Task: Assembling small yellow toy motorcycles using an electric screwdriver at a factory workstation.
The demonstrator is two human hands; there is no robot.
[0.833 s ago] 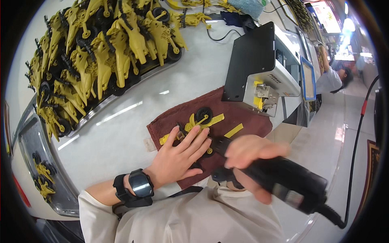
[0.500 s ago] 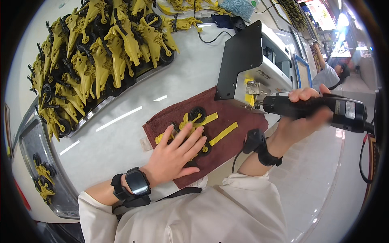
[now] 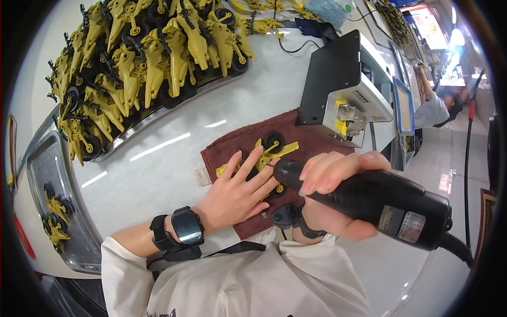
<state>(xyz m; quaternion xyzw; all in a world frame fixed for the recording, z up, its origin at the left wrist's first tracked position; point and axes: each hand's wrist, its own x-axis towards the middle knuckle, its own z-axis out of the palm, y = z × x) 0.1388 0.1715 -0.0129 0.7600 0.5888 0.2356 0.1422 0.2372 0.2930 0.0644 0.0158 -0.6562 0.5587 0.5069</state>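
Observation:
On a dark red cloth (image 3: 224,150) lies a yellow and black toy motorcycle (image 3: 273,142), partly hidden under my fingers. My left hand (image 3: 235,195) rests palm down over it, its fingers spread. My right hand (image 3: 330,179) is wrapped round a black electric screwdriver (image 3: 391,206), which tilts down toward the left. The driver's thin tip reaches the toy beside my left fingertips; whether it touches a screw cannot be made out. Yellow tape strips (image 3: 288,148) show on the cloth by the toy.
A large metal tray holds a heap of yellow toy motorcycles (image 3: 153,68) at the far left. Nearer left, a smaller tray (image 3: 79,222) carries a few more. A black and white screw feeder (image 3: 332,84) stands beyond the cloth. Another person (image 3: 433,111) sits at the far right.
My right hand has brought the screwdriver from the screw feeder leftward and down to the toy motorcycle. My left hand stays on the toy. The whole view has shifted slightly.

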